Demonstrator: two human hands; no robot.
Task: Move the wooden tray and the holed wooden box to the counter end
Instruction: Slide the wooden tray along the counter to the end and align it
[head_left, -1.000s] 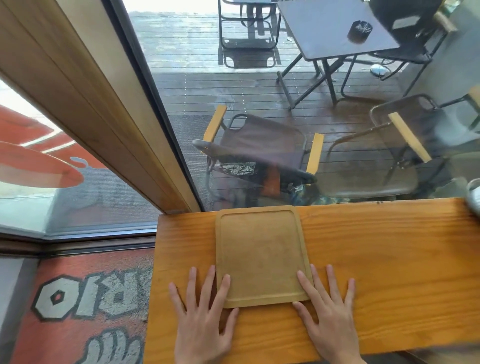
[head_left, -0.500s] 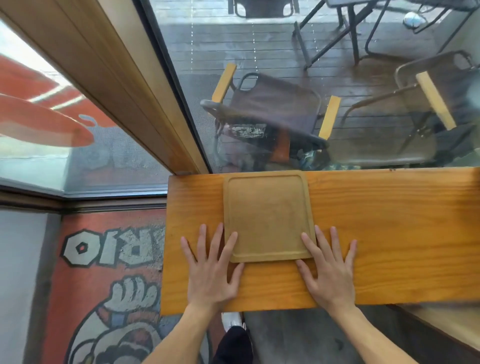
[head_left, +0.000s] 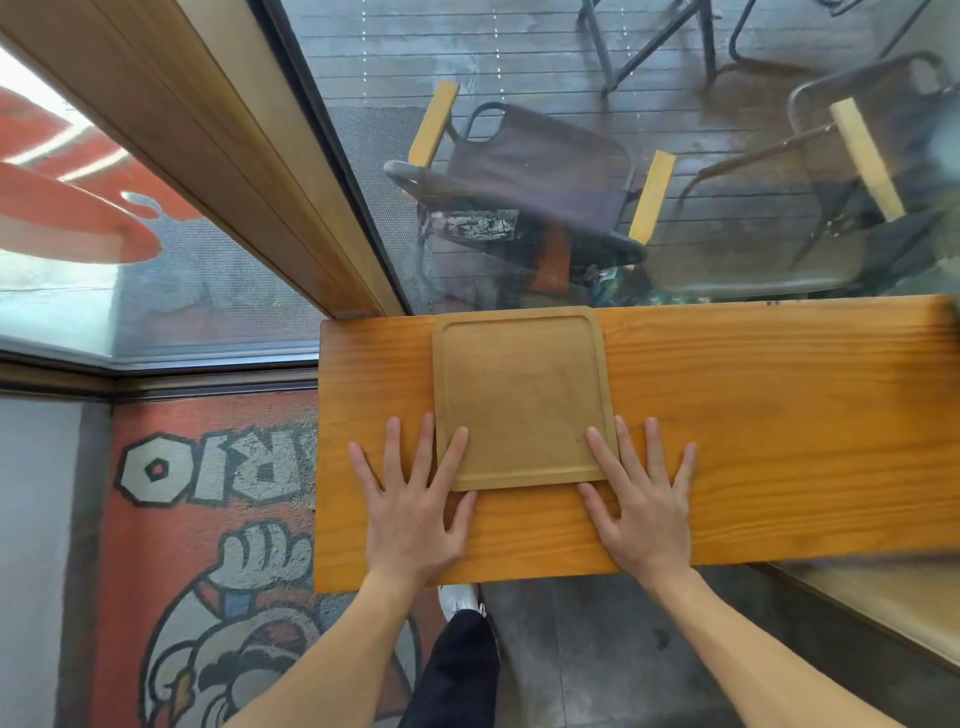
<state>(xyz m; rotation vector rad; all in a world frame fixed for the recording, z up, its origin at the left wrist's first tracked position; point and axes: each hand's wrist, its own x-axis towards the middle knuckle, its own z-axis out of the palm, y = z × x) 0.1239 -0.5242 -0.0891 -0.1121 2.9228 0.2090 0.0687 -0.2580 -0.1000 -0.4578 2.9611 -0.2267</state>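
The wooden tray (head_left: 522, 397) lies flat near the left end of the tabletop (head_left: 753, 415), its long side running from the near edge toward the far edge, where its top touches the window side. The left hand (head_left: 413, 512) lies flat at its near left corner, fingers (head_left: 457, 452) spread wide, one on the tray. The right hand (head_left: 644, 512) lies flat at the near right corner, fingers spread wide too. The tabletop is orange wood. Past the glass stands a chair (head_left: 530, 171) on a dark wood deck (head_left: 519, 62).
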